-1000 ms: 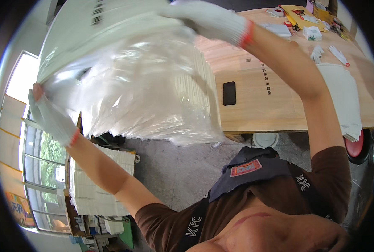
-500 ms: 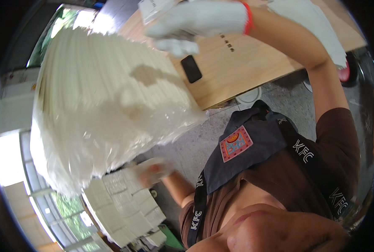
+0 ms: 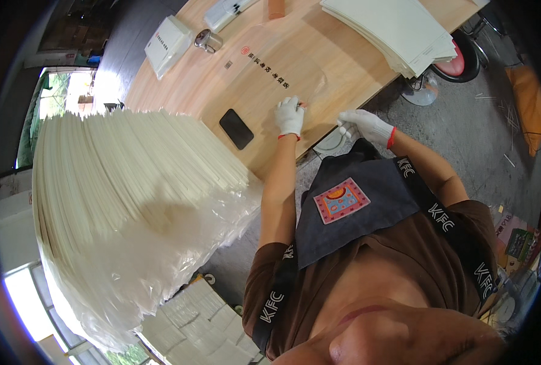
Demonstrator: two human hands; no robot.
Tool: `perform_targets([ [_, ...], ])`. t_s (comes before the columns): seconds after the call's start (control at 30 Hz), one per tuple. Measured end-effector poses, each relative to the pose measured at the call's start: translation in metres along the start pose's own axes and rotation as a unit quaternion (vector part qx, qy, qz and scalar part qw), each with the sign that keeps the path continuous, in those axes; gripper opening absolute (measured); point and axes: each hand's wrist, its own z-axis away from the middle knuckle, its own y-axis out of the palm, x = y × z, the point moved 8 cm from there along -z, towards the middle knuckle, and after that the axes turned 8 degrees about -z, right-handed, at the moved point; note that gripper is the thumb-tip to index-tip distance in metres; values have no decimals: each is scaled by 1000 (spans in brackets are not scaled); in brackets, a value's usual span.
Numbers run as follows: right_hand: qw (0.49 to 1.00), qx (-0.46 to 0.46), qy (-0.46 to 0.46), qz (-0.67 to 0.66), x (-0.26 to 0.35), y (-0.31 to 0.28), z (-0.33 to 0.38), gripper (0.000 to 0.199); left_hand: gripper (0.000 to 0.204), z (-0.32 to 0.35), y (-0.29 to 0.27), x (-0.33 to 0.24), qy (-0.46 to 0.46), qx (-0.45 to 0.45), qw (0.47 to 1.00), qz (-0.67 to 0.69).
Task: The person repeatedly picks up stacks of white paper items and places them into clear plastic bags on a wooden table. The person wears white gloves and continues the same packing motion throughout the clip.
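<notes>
Plastic sheet (image 3: 294, 67) under both hands' fingers (image 3: 287, 108).

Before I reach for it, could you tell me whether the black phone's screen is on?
Off: the flat black phone on the wooden table shows a dark, unlit face.

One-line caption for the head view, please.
Gloved left hand and right hand press a clear plastic sheet on a wooden table, beside a phone and bagged paper stack.
</notes>
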Motion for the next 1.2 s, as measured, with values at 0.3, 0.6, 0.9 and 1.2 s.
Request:
perform_targets([
  [0.3,976,-72,-148,142,49,43,-61,35,25,-5,-5,-3,-45,116,980,153],
  [0.6,895,-120,-299,308,64,31,-57,35,25,2,10,1,-70,133,915,374],
  [0.9,856,-174,-271,403,79,29,-25,37,20,5,15,-25,-44,127,912,387],
  [1.2,711,-225,-171,644,73,-56,8,43,11,-10,-44,-17,-160,-42,565,809],
])
